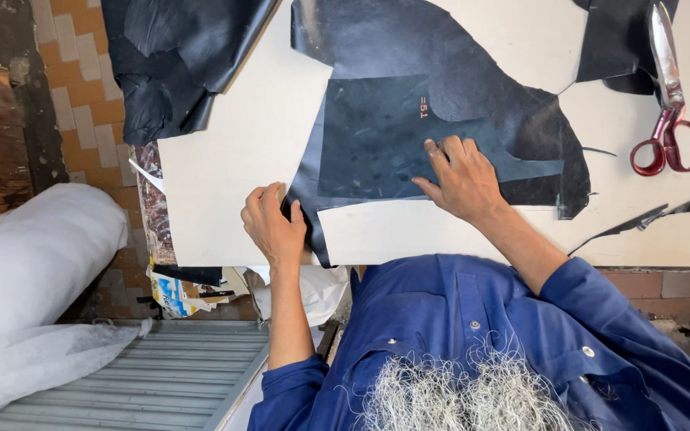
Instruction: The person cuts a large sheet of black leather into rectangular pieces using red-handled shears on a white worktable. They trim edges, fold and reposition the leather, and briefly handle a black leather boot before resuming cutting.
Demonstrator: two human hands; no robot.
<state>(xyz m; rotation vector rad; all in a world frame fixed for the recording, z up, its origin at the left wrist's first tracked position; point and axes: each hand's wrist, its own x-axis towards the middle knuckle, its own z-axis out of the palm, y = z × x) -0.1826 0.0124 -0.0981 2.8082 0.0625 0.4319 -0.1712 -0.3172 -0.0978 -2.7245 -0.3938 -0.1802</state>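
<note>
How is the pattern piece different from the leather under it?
The pattern piece is smaller with straight edges; the leather sheet is bigger with wavy edges. The pattern piece lies on top under the right hand; the leather sheet lies beneath, gripped by the left hand. Both are dark and flat.

The scissors' (668, 96) blade tips run off the top edge. The folded black leather (177, 56) at upper left is cut off there too.
</note>
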